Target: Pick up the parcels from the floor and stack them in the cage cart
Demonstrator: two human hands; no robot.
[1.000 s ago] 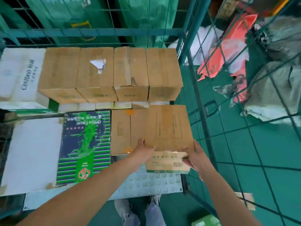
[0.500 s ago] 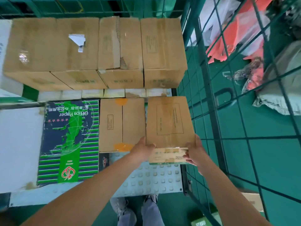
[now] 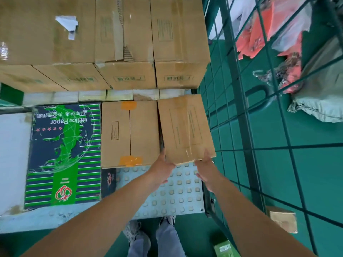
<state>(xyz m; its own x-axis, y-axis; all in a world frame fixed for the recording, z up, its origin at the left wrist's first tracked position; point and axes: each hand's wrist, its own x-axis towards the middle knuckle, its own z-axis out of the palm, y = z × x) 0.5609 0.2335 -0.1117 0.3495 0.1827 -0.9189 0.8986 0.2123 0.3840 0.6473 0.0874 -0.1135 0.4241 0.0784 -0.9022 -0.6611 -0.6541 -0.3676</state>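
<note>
Both hands on the plain brown cardboard parcel with the taped top seam (image 3: 185,129), centre-right of frame. Left hand (image 3: 163,168) grips its near-left corner, thumb up the left side, fingers tucked under. Right hand (image 3: 207,170) holds the near-right corner, thumb on the top face, fingers below the edge.

Parcel sits inside the green wire-mesh cage cart (image 3: 239,108), tight against the cart's right mesh wall, slightly skewed, far end touching the row of pale box edges behind. Can't tell if its near end is resting on the studded grey cart deck (image 3: 178,197) or held just above.

Just left of it, touching or nearly: brown cardboard box with orange tape patches (image 3: 130,134). Further left, dark blue and green "Office Paper" carton (image 3: 63,153). Top of frame: a higher row of brown cartons (image 3: 126,43).

Lower right, outside the mesh on the green floor: small brown cardboard parcel (image 3: 283,221). Bottom centre: person's grey shoes (image 3: 137,232).
</note>
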